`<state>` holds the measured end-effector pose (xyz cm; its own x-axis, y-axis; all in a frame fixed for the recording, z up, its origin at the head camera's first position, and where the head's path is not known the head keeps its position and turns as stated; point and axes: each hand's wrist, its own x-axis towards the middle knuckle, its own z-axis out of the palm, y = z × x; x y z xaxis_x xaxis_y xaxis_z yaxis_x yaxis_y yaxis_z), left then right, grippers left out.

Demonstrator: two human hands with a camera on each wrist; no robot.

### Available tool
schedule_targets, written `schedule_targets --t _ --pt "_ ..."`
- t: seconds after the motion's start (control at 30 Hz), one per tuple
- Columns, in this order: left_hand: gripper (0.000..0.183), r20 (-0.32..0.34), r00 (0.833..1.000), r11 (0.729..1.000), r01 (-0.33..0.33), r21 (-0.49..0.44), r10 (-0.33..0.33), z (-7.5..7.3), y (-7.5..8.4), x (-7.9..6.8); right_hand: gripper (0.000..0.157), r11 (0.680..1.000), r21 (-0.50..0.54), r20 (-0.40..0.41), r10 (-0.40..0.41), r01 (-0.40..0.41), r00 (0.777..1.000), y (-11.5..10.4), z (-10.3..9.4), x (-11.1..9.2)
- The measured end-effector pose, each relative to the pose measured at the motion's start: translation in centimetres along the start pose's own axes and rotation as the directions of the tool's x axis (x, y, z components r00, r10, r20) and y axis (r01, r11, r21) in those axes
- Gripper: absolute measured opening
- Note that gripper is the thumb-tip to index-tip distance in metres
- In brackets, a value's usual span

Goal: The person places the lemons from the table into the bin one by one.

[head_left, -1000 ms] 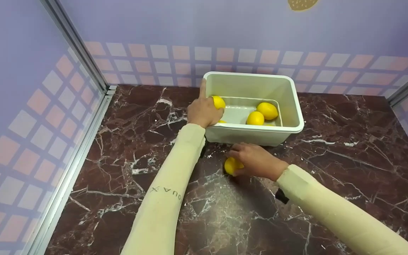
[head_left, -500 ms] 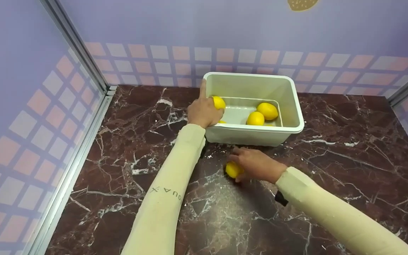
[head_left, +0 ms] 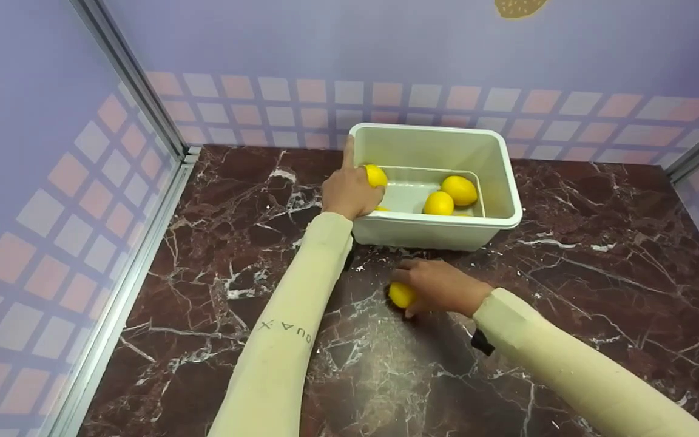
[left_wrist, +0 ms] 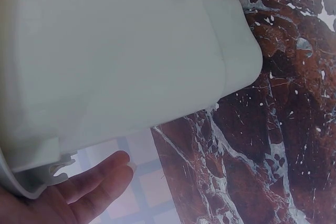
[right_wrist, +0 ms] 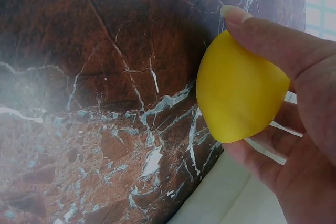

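At the left end of a white plastic bin (head_left: 428,232), my left hand (head_left: 351,189) grips the rim. In the left wrist view its fingers (left_wrist: 102,186) lie along the bin's outside; the thumb is hidden there. Inside the bin are several lemons, including one lemon (head_left: 375,176) beside the left hand and another lemon (head_left: 460,190) at the right. In front of the bin, my right hand (head_left: 443,286) holds a lemon (right_wrist: 241,87) between thumb and fingers, at or just above the tabletop. The bin's front wall hides part of its contents.
The dark red marbled table (head_left: 216,364) carries the bin close to the back wall (head_left: 422,54). A metal frame post (head_left: 137,79) stands at the back left corner, with side panels to left and right.
My right hand, with the lemon, has shifted slightly toward me, away from the bin. The left hand and the bin have stayed in place.
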<state>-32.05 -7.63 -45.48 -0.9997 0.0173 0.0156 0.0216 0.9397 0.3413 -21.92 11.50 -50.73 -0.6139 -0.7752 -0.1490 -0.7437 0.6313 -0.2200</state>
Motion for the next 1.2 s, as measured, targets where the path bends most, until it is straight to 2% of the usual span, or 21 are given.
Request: schedule_targets --t 0.53,1.0,1.2 --pt "0.057 -0.004 1.0 1.0 0.003 -0.022 -0.003 0.0 0.0 -0.1 0.063 1.0 0.008 0.013 0.018 -0.019 1.0 -0.1 -0.3 -0.2" --pt "0.056 0.006 1.0 1.0 0.008 0.002 -0.008 0.1 0.1 0.0 0.054 1.0 -0.027 -0.032 -0.005 0.004 0.999 -0.5 -1.0 -0.6" --pt "0.056 0.007 1.0 1.0 0.007 -0.001 -0.007 0.0 0.1 0.0 0.055 1.0 -0.023 -0.011 0.003 -0.003 1.0 -0.5 -1.5 -0.7"
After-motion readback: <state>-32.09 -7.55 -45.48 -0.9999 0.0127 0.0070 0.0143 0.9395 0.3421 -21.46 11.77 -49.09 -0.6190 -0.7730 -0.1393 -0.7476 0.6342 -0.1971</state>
